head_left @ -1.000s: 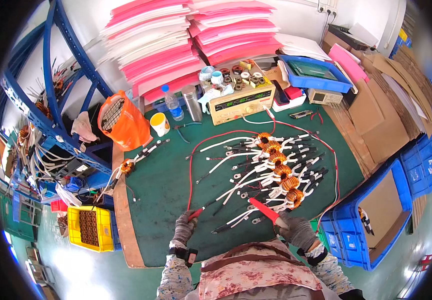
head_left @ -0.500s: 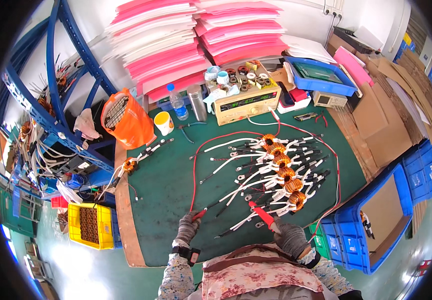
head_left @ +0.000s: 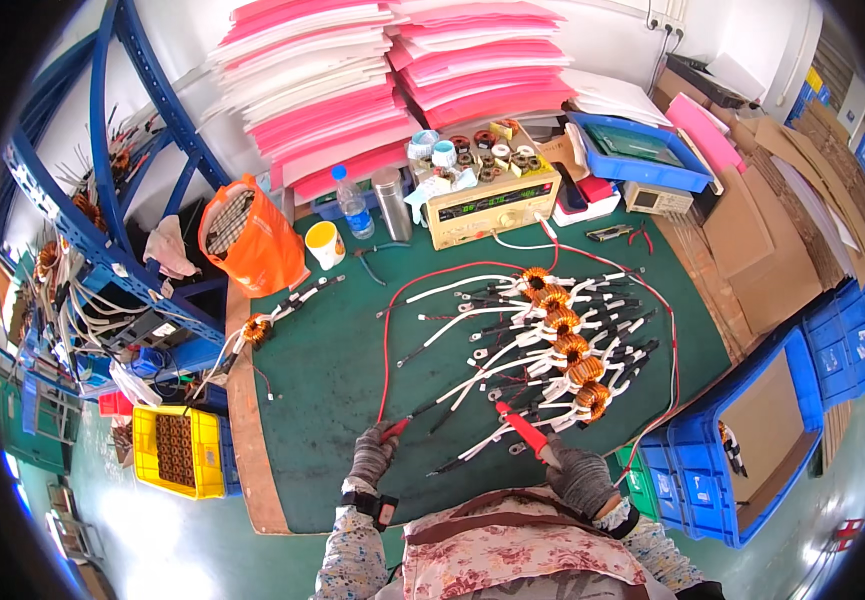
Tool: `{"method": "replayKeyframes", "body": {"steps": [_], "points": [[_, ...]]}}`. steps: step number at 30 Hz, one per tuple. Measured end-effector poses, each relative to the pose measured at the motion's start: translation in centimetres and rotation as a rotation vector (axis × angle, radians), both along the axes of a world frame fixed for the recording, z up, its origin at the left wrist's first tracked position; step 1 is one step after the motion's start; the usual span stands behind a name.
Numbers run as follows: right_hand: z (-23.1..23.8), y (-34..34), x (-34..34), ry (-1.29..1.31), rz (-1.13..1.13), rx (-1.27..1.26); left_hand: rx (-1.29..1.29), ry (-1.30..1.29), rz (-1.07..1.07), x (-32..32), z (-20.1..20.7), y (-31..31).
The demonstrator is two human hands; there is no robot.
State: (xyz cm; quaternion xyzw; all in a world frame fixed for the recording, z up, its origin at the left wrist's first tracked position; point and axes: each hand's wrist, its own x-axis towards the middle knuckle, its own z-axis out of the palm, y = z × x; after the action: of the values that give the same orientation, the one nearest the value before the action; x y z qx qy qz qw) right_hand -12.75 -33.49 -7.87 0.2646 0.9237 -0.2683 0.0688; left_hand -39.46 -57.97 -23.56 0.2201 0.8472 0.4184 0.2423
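- Apron, floral, at the lower edge, between the two forearms
- Left hand, in a grey glove, closed around the red probe, which points up and right towards a lead's dark end; whether they touch is too small to tell
- Right hand, also gloved, gripping the red clip, which slants up and left, its tip at a ring lug beside the nearer coils; contact there cannot be made out
- Mat, dark green, under all the work
- Coils, six copper-coloured rings in a row on the mat's right half, running from just beyond the right hand towards the meter, with white and black-sleeved leads spread to both sides
- Yellow crate, low at the left, holding brown cores
- Blue bin, right of the table, with cardboard inside
- Single coil, by the mat's left edge, well apart from the row
- Red wire, curving from the meter to the left hand
- Pliers, blue-green, near the cup
- Orange bag, left of the cup
- Bottle and flask, side by side
- Meter, display lit, small parts on top
- Foam sheets, pink and white, stacked behind
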Motion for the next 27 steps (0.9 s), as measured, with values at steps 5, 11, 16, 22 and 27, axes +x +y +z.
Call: {"method": "replayKeyframes", "body": {"steps": [5, 11, 16, 22, 27], "points": [[-0.1, 0.1, 0.2, 0.012, 0.01, 0.005, 0.013, 0.289, -0.101, -0.2, 0.0, 0.0], [-0.3, 0.1, 0.3, -0.025, 0.002, -0.014, -0.122, -0.078, -0.005, -0.2, 1.3, 0.2], [0.0, 0.2, 0.1, -0.052, -0.005, -0.024, -0.093, 0.044, -0.046, 0.1, 2.3, 0.7], [0.0, 0.2, 0.1, -0.053, 0.004, 0.001, -0.08, 0.125, -0.066, -0.1, 0.8, 0.0], [-0.4, 0.3, 0.0, -0.04, 0.011, 0.003, -0.063, 0.104, -0.055, 0.0, 1.0, 0.0]]}}
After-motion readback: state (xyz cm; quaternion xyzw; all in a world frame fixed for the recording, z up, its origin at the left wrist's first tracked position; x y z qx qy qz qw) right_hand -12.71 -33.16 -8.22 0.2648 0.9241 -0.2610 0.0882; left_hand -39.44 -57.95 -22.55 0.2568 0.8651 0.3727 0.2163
